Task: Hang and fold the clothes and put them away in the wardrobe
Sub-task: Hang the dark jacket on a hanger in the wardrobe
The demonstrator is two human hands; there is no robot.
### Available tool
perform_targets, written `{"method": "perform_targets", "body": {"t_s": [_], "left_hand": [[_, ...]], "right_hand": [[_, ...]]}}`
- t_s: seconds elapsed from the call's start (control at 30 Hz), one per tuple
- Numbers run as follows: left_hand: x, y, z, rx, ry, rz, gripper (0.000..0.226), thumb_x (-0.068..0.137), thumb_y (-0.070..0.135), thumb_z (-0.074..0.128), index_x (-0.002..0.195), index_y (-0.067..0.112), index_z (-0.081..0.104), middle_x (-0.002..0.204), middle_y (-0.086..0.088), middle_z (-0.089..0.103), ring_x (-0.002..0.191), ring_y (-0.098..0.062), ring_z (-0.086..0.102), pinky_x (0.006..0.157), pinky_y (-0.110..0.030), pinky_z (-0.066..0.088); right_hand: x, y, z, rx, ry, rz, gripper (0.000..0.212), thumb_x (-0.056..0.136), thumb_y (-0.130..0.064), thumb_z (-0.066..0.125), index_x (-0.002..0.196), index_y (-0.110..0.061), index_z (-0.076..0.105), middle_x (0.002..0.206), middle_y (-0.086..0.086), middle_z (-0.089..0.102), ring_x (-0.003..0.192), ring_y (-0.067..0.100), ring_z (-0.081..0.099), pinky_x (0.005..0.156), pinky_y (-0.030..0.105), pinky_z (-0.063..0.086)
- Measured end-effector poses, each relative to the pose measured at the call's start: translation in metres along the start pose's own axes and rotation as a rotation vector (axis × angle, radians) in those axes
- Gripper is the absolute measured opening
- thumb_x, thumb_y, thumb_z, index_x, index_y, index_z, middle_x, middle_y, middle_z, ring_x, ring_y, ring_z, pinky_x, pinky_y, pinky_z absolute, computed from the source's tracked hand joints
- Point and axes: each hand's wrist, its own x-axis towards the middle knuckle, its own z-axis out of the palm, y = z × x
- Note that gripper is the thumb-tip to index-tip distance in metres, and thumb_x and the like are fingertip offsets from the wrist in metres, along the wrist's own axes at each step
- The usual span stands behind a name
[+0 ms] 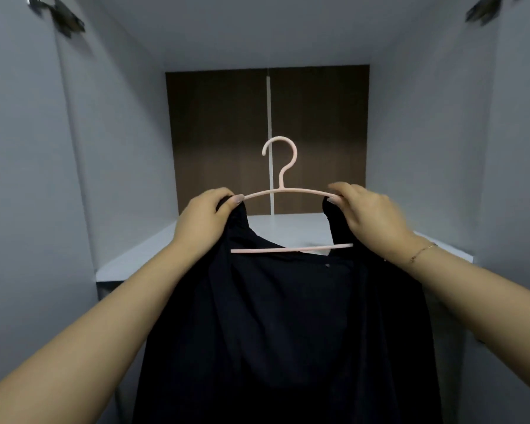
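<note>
While both hands hold the thin pink plastic hanger [280, 191] up in front of the open grey wardrobe [120, 148], I judge that the step in hand is to seat the black soft-fabric garment [288, 316] properly on the hanger before hanging it. My left hand [204, 217] has its grip clamped on the left shoulder of the garment, thumb and fingers pinching the cloth where it meets the hanger arm. My right hand [367, 215] pinches the right shoulder in the same way, at the right end of the arm. The garment hangs down from these two points and covers the lower middle of the view; the lower bar of the hanger shows across the open neckline.

To do this well, I would pull each shoulder seam fully over the end of its arm, so that the cloth sits evenly and does not slide toward the middle. The fabric looks thin and slippery, so one side may drop if I release it early. I would keep the hook upright and free.

Behind the hanger is the pale grey shelf [135, 255] of the wardrobe. I cannot see a rail in this view, so I would find it first before lifting.
</note>
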Motion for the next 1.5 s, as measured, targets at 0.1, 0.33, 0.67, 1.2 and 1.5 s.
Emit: {"method": "perform_targets", "body": {"t_s": [0.1,0.33,0.67,1.2,1.5], "left_hand": [[0.054,-0.007,0.011,0.012,0.037,0.059,0.022,0.099,0.041,0.046,0.09,0.034,0.064,0.092,0.012,0.065,0.092,-0.014,0.06,0.083,-0.043,0.05],[0.187,-0.035,0.053,0.132,0.056,0.035,0.021,0.101,0.044,0.044,0.089,0.039,0.061,0.084,0.013,0.062,0.085,-0.012,0.057,0.067,-0.033,0.043],[0.274,-0.148,0.182,0.314,-0.127,-0.113,0.026,0.1,0.047,0.043,0.088,0.031,0.06,0.086,0.006,0.06,0.087,-0.02,0.059,0.071,-0.033,0.045],[0.234,-0.204,0.248,0.917,-0.389,0.05,0.055,0.102,0.053,0.013,0.154,0.035,0.011,0.16,-0.001,0.014,0.146,-0.019,0.011,0.117,-0.047,0.008],[0.187,-0.112,0.164,0.891,-0.18,0.27,0.062,0.099,0.055,0.01,0.155,0.031,0.0,0.164,0.0,-0.005,0.15,-0.016,-0.007,0.121,-0.044,-0.005]], "right_hand": [[0.049,0.021,0.018,-0.1,0.045,0.017,0.039,0.103,-0.039,0.036,0.112,-0.012,0.062,0.098,0.008,0.063,0.076,0.038,0.061,0.061,0.042,0.05],[0.165,0.081,0.081,-0.133,0.044,0.019,0.034,0.103,-0.039,0.036,0.084,-0.014,0.049,0.079,0.002,0.049,0.068,0.031,0.057,0.056,0.039,0.046],[0.211,0.157,0.275,-0.077,-0.184,0.043,0.025,0.104,-0.031,0.037,0.093,-0.015,0.053,0.094,0.005,0.061,0.078,0.029,0.062,0.058,0.034,0.042],[0.184,0.157,0.349,-0.337,-0.527,-0.147,0.057,0.102,-0.052,0.019,0.149,-0.021,0.03,0.146,0.004,0.036,0.13,0.022,0.037,0.102,0.038,0.032],[0.164,0.104,0.231,-0.211,-0.332,-0.102,0.071,0.1,-0.055,0.018,0.156,-0.014,0.007,0.163,0.003,0.012,0.15,0.016,0.006,0.121,0.034,-0.001]]}}
